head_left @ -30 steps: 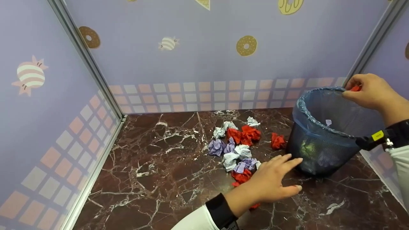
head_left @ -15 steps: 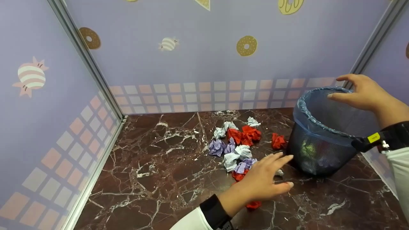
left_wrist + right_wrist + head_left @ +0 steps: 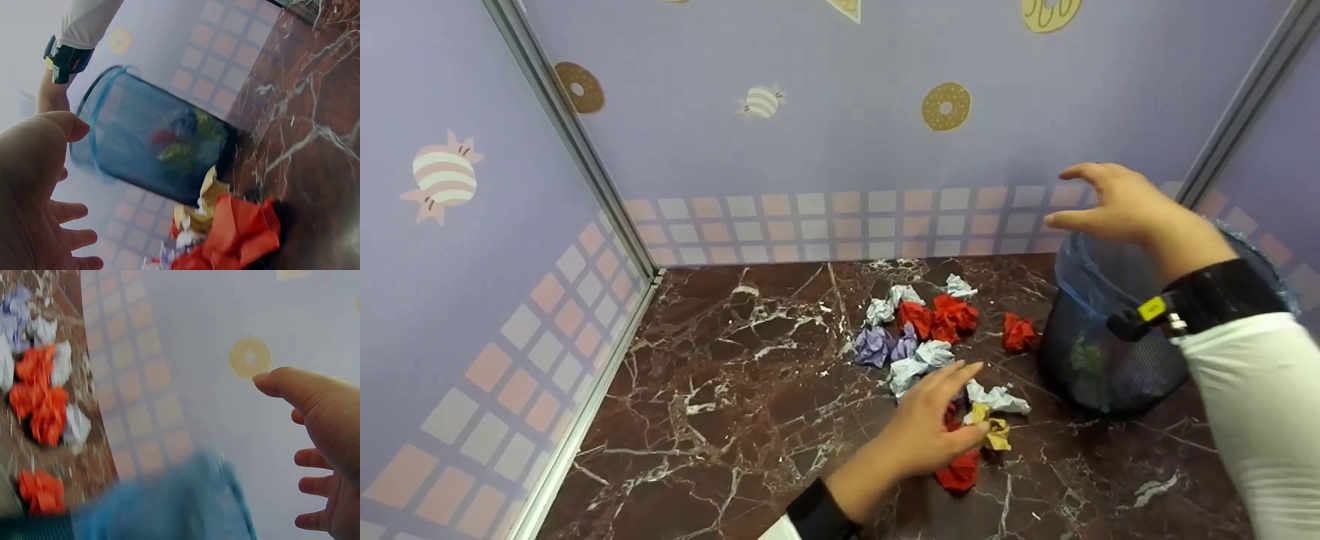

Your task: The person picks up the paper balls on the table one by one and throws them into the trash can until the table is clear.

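Crumpled paper balls in several colours lie heaped on the dark marbled table. My left hand point(image 3: 926, 427) hovers over the near end of the heap with fingers spread and nothing held. Beside its thumb are a yellow paper ball point(image 3: 997, 433), a white one point(image 3: 1001, 399) and a red one point(image 3: 958, 474). My right hand point(image 3: 1129, 206) is in the air above the left rim of the mesh wastebasket point(image 3: 1080, 352), thumb and fingers apart, holding nothing. A blue bag lines the basket, and coloured paper shows through its mesh in the left wrist view.
Farther back lie red balls point(image 3: 952, 319), purple balls point(image 3: 872, 346) and white balls point(image 3: 960, 286). A single red ball point(image 3: 1018, 332) sits just left of the basket. Patterned purple panels point(image 3: 840, 135) wall in the table point(image 3: 720, 420) at the back and sides.
My right hand let go of a red paper ball over the basket and moved left, out past its rim. My left hand drew back left, uncovering the yellow and white balls.
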A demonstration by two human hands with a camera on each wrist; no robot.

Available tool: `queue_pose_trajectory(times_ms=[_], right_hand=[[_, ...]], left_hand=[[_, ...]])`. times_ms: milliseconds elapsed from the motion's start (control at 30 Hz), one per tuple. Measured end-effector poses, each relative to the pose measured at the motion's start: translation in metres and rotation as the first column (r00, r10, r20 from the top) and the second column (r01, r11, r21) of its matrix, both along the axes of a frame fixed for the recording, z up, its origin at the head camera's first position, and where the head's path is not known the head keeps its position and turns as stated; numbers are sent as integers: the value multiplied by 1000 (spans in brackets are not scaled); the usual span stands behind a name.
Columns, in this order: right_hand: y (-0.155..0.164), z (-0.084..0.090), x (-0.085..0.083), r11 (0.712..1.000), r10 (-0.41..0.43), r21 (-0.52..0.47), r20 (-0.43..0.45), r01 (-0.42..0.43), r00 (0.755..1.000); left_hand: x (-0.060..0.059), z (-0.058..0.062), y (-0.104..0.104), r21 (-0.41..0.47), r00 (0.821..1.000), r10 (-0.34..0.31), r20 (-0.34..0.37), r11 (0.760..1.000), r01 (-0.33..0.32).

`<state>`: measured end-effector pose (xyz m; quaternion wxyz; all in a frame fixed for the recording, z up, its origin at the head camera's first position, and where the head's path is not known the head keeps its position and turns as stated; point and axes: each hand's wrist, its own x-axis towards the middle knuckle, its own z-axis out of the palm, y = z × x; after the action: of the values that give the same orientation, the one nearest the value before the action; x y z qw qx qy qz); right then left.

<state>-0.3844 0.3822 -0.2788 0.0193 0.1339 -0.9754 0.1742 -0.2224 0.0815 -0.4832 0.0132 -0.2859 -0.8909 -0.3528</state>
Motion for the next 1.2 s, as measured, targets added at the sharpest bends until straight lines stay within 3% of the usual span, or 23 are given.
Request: queue_pose_trajectory(times_ms=[200, 333, 467, 633, 767, 900, 1067, 1200], right_hand=[[-58, -9, -11, 997, 74, 5, -24, -74, 997], [-79, -28, -21, 998, 64, -25, 1, -64, 998], [-86, -65, -29, 997, 17, -75, 41, -14, 999], [-87, -125, -37, 992, -52, -108, 101, 63, 994], [-82, -174, -39, 991, -101, -73, 113, 109, 988], [-79, -214, -39, 989, -137, -28, 131, 142, 982], [-72, -248, -35, 985, -166, -16, 207, 173, 964], [-65, -262, -33, 987, -152, -22, 230, 162, 961]], left_hand=[[11, -11, -38, 69, 990, 95, 100, 992, -102], [18, -18, -64, 99, 978, 157, 139, 980, -171], [28, -27, -91, 128, 962, 218, 167, 962, -240], [44, -38, -125, 186, 939, 278, 203, 930, -316], [54, -47, -150, 244, 938, 292, 189, 911, -333], [65, -54, -168, 270, 917, 339, 208, 882, -387], [78, -62, -184, 307, 884, 401, 240, 833, -461], [84, -65, -195, 307, 852, 449, 270, 798, -518]])
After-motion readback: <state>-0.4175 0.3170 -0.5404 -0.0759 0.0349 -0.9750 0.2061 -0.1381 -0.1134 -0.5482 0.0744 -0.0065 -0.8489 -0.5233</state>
